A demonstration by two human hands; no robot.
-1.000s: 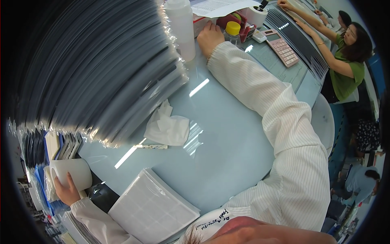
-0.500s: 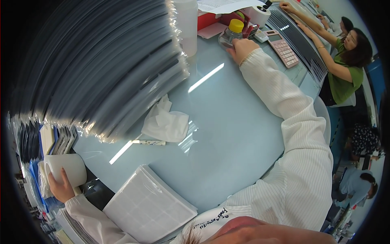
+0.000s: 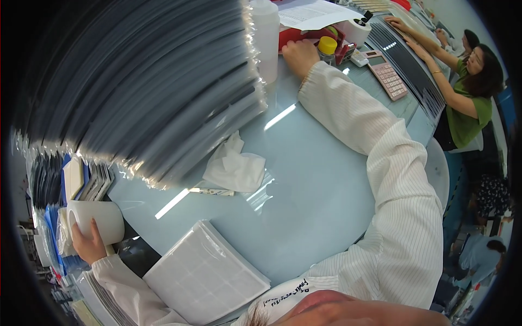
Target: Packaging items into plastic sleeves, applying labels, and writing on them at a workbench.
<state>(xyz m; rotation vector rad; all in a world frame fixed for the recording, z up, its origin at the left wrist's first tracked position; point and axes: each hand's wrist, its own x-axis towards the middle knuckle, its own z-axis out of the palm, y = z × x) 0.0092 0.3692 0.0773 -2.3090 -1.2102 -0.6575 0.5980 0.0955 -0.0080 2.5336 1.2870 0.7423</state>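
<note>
Right hand (image 3: 300,57) has shifted leftward from the front of the yellow-capped bottle (image 3: 327,49) to its left side, fingers bent, grip not determinable. Left hand (image 3: 88,243) lies half-curled against a white cylinder (image 3: 106,221) near the left edge of the table (image 3: 315,217); whether it grips cannot be told.

The right arm (image 3: 399,174) stretches far forward, bent at the elbow, its forearm slanting in toward the middle; the right grip (image 3: 300,56) shows its back, fingers pointing away and bent at the knuckles, their tips hard to make out; the left arm (image 3: 128,285) sits lower, reaching out to the left; the left grip (image 3: 89,245) points upward, two digits parted in a narrow V, the others hidden; both arms are sleeved to the wrist, the two hands well apart.
</note>
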